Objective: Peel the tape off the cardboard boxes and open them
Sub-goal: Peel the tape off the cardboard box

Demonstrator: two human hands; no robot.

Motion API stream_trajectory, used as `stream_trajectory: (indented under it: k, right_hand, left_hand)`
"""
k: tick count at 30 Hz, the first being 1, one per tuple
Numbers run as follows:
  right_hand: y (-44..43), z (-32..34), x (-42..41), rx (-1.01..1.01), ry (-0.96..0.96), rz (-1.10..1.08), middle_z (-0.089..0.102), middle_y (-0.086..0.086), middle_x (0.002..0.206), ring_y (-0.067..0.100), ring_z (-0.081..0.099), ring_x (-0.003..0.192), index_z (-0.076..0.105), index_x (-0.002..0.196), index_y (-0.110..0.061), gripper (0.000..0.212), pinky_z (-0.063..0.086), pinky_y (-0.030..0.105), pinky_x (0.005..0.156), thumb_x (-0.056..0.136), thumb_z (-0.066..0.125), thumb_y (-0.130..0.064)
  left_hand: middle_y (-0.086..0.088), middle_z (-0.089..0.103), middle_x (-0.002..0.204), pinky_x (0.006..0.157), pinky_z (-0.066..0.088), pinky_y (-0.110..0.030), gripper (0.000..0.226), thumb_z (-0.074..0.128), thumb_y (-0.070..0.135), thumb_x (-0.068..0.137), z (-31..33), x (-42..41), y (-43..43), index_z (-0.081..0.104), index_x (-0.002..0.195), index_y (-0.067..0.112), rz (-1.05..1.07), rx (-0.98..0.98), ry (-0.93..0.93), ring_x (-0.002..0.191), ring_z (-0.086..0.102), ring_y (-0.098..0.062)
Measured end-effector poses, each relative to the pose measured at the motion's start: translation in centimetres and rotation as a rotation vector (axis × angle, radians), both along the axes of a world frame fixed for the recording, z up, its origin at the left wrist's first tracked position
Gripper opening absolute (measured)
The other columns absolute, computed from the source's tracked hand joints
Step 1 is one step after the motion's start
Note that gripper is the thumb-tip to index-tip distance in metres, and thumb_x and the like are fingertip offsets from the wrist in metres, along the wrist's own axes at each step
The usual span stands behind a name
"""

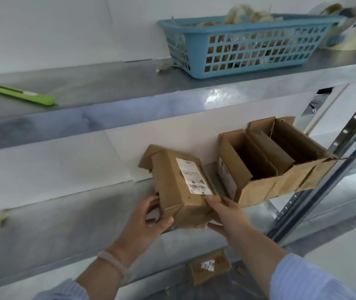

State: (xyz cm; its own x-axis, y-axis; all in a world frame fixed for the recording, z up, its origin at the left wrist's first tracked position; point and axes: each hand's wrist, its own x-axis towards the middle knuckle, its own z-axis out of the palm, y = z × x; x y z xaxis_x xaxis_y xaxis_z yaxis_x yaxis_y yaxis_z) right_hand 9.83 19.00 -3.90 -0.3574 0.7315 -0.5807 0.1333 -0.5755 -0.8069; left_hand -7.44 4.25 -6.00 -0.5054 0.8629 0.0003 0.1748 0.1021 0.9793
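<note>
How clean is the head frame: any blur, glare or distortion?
Head view: motion blur smears the basket and the frame corners; glare patch on the upper shelf lip; wide-angle lens slants the shelves and the upright; the centre is sharpest, with the box, left hand and right hand clear, but the label text is unreadable.

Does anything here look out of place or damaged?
Yes. One tape scrap lies on the upper shelf beside the blue basket, not inside it; a second scrap lies on the lower shelf, far left. The opened box has ragged, torn flaps.
</note>
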Motion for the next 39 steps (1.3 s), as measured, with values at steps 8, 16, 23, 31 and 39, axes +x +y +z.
stream_trajectory:
  k: [8, 16, 23, 31, 39]
  right_hand:
    - [-0.1, 1.6, -1.5, 0.589, -0.138, 0.090, 0.059, -0.022, 0.099, 0.005, 0.059, 0.096, 0.056, 0.124, -0.028, 0.043, 0.052, 0.028, 0.084, 0.085, 0.074, -0.028]
    - [-1.1, 1.8, -2.1, 0.995, -0.217, 0.337, 0.058, -0.025, 0.118, 0.002, 0.058, 0.110, 0.057, 0.119, -0.045, 0.054, 0.052, 0.027, 0.091, 0.078, 0.077, -0.015]
    - [-2.0, 2.6, -7.2, 1.337, -0.054, 0.546, 0.051, -0.030, 0.131, -0.002, 0.037, 0.137, 0.056, 0.117, -0.046, 0.067, 0.035, 0.025, 0.112, 0.071, 0.082, -0.005]
    - [-3.4, 2.9, -12.4, 1.418, -0.498, 0.855, 0.043, -0.011, 0.137, 0.016, 0.042, 0.128, 0.046, 0.134, -0.038, 0.062, 0.037, 0.033, 0.108, 0.078, 0.071, -0.053]
    - [-5.9, 0.7, -16.7, 1.615, -0.614, 0.850, 0.035, -0.003, 0.154, 0.028, 0.036, 0.140, 0.023, 0.149, -0.041, 0.082, 0.037, 0.055, 0.109, 0.078, 0.040, -0.079]
  left_hand:
    - [0.006, 0.050, 0.128, 0.093, 0.049, -0.039, 0.083, 0.070, 0.079, 0.054, -0.1, -2.3, -1.9, 0.045, 0.118, 0.032, 0.351, -0.053, -0.098, 0.111, 0.055, -0.013]
    - [0.009, 0.033, 0.148, 0.110, 0.035, -0.041, 0.073, 0.058, 0.061, 0.079, 2.7, -7.0, -3.1, 0.030, 0.143, 0.040, 0.473, -0.128, 0.413, 0.134, 0.035, -0.011]
    - [0.011, 0.064, 0.117, 0.075, 0.056, -0.021, 0.050, 0.064, 0.050, 0.080, 4.8, -8.6, -5.1, 0.047, 0.126, 0.044, 0.413, 0.095, 0.110, 0.097, 0.064, 0.001]
    - [0.014, 0.058, 0.125, 0.083, 0.058, -0.032, 0.056, 0.065, 0.060, 0.080, 0.9, -12.1, -8.8, 0.046, 0.129, 0.043, 0.318, -0.070, 0.213, 0.112, 0.060, -0.013]
    - [0.017, 0.051, 0.130, 0.088, 0.056, -0.033, 0.062, 0.062, 0.062, 0.080, 0.1, -13.2, -8.6, 0.041, 0.135, 0.042, 0.256, -0.089, 0.409, 0.115, 0.055, -0.005]
